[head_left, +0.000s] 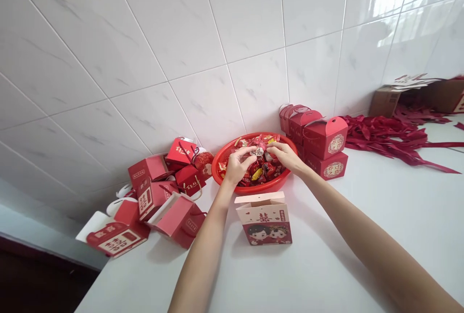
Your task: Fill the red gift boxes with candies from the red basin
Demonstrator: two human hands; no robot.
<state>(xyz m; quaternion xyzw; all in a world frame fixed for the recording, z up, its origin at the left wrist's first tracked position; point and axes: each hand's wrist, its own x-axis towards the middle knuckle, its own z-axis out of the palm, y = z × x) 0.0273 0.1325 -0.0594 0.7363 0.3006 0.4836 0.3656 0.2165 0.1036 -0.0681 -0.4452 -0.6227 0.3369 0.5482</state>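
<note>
A red plastic basket (250,189) full of wrapped candies (256,174) stands against the wall. Over it, my left hand (237,164) pinches a candy in a white wrapper with a dark pattern (258,152) between thumb and fingers. My right hand (284,156) is just to the right, its fingertips closed together near a pink wrapper among the candies; what they grip, if anything, is hidden. Nearer to me, between my forearms, a cream and red gift box (268,228) with two cartoon figures stands upright, its top flaps open.
Several red gift boxes (145,201) lie piled at the left, near the table's edge. More red boxes (326,146) are stacked right of the basket. Beyond them, dark red ribbons (391,134) spread beside a brown cardboard box (384,101). A tiled wall (195,95) bounds the white table (398,206).
</note>
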